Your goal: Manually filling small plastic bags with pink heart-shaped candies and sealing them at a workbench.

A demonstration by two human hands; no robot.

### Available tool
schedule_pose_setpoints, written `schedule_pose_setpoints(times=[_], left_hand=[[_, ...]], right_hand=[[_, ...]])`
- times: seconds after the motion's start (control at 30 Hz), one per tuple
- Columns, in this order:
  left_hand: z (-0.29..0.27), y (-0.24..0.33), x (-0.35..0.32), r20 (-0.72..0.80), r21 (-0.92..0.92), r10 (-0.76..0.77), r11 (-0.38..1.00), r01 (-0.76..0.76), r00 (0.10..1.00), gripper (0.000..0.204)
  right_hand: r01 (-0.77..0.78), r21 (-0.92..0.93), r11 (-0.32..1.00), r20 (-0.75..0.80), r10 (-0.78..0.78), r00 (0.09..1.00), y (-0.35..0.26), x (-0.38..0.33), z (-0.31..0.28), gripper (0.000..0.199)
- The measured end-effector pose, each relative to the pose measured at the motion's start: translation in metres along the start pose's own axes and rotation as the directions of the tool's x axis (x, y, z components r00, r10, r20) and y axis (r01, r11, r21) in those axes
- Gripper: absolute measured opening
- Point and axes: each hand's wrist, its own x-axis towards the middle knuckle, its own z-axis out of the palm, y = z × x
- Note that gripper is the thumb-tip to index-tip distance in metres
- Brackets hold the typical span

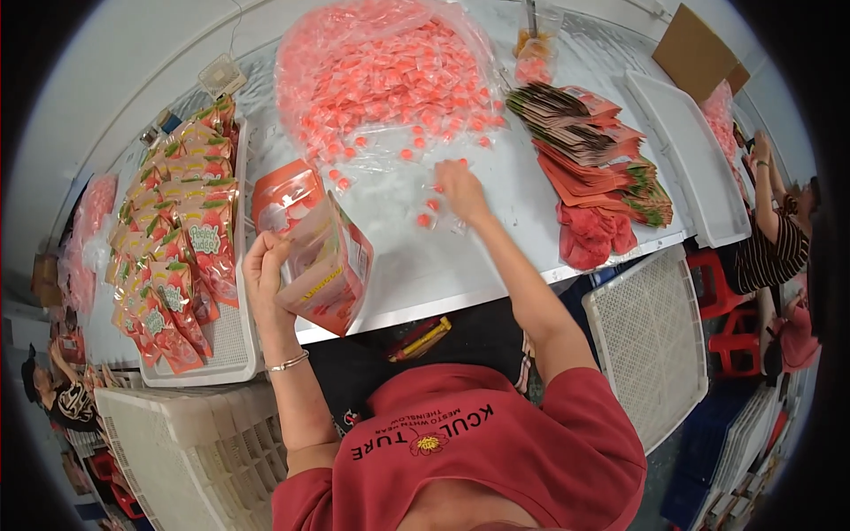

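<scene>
My left hand [268,270] grips the edge of a red and tan printed pouch [341,288], its mouth spread wide. The fingers are closed on its left side. Over the table, my right hand [459,192] has its fingers curled down onto a few small pink candies in clear wrappers. Loose wrapped candies [431,204] lie just beside those fingers. Beyond both hands, a big heap of the same pink candies [390,80] spills out of a large clear plastic bag [301,53].
Filled pouches [177,230] are piled in a white tray [251,292] at left. Flat pouches [584,150] are fanned at right, above a pink-red cloth [593,234]. A white tray [691,168] and a plastic tub [536,44] stand farther off. Stacked crates [168,442] are below left. Other people sit nearby.
</scene>
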Motion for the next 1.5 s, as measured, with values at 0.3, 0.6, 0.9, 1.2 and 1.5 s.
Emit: schedule_pose_setpoints(times=[0.3,0.6,0.9,1.2,1.5], left_hand=[[-0.025,-0.005,-0.007,-0.029,-0.017,0.019,1.000,-0.019,0.999,0.021],[-0.001,0.011,-0.006,-0.004,-0.076,-0.052,0.996,0.051,0.999,0.023],[-0.004,-0.001,-0.004,0.033,-0.073,-0.025,0.997,0.027,0.999,0.023],[0.053,-0.010,0.016,0.199,0.192,0.066,0.976,-0.105,0.978,0.022],[0.105,-0.059,0.051,0.176,0.284,0.136,0.941,-0.183,0.975,0.024]], right_hand=[[-0.397,0.579,0.712,0.100,0.421,0.901,0.084,0.071,-0.063,0.043],[-0.240,0.733,0.636,0.125,0.221,0.967,0.017,-0.009,-0.028,0.046],[0.344,-0.254,0.904,0.209,-0.296,0.932,-0.054,-0.039,-0.012,0.034],[-0.265,0.924,0.277,0.070,0.559,0.826,-0.033,0.032,-0.045,0.012],[0.228,0.773,0.592,-0.273,-0.015,0.962,-0.167,0.050,-0.111,0.016]])
